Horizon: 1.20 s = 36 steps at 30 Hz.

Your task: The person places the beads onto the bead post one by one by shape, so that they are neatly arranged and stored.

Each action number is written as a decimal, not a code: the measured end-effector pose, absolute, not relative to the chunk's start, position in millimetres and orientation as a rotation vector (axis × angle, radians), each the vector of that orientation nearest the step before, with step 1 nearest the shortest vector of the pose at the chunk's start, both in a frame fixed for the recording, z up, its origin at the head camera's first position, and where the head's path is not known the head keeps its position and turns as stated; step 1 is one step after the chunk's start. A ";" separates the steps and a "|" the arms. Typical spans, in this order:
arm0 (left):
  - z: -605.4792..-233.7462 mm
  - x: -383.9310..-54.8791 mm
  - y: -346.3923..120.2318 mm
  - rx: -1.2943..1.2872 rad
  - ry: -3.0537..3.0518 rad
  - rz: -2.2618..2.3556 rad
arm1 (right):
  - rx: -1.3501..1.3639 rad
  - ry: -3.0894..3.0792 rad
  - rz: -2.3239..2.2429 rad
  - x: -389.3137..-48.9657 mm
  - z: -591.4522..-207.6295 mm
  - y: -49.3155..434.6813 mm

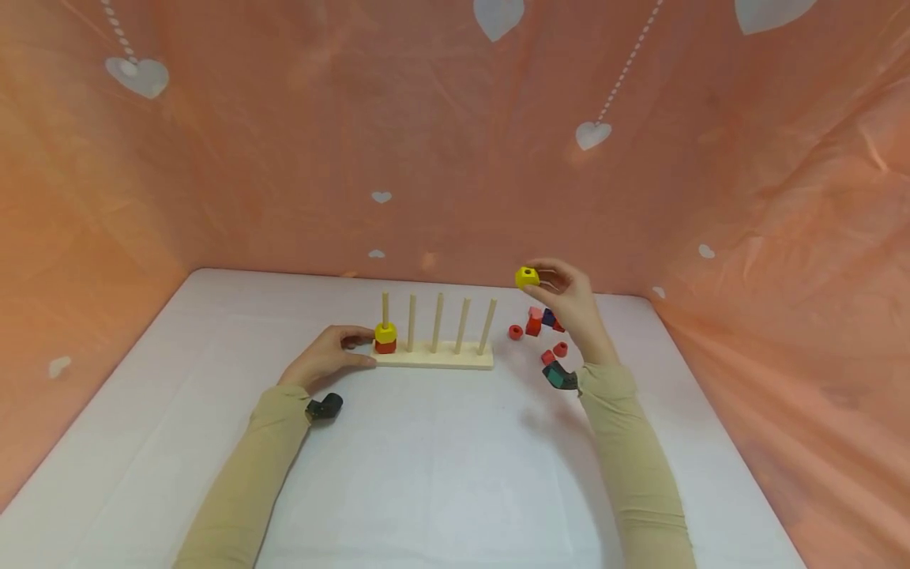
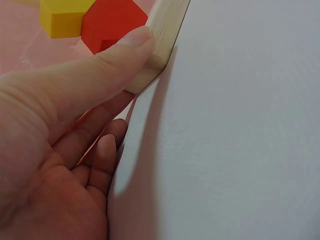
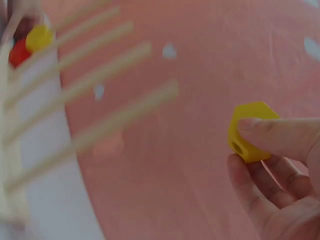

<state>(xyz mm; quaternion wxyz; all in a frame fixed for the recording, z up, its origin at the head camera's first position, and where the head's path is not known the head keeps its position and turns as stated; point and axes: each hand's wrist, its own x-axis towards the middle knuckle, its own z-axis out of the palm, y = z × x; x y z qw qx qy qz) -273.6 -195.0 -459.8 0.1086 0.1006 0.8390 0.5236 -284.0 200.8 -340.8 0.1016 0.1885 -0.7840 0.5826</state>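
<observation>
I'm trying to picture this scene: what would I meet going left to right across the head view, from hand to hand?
Left hand, leftmost peg with stacked yellow bead above red bead, second peg, middle peg, fourth peg, rightmost peg, held yellow bead, right hand.

No lettering, label, brand or number can be read in any view; the printed marks are pale hearts [image 1: 593, 135] (some hung on dotted lines) on the pink curtain [image 1: 426, 118].
</observation>
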 end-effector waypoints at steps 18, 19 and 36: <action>-458.4 -275.7 -195.8 0.380 2.496 1.524 | 0.902 -2.147 1.926 -272.3 -315.3 99.3; -458.3 -275.6 -195.7 0.384 2.502 1.517 | 0.919 -2.153 1.931 -271.7 -315.9 93.9; -462.3 -275.0 -196.2 0.348 2.480 1.536 | 1.083 -2.115 1.834 -247.4 -326.7 22.8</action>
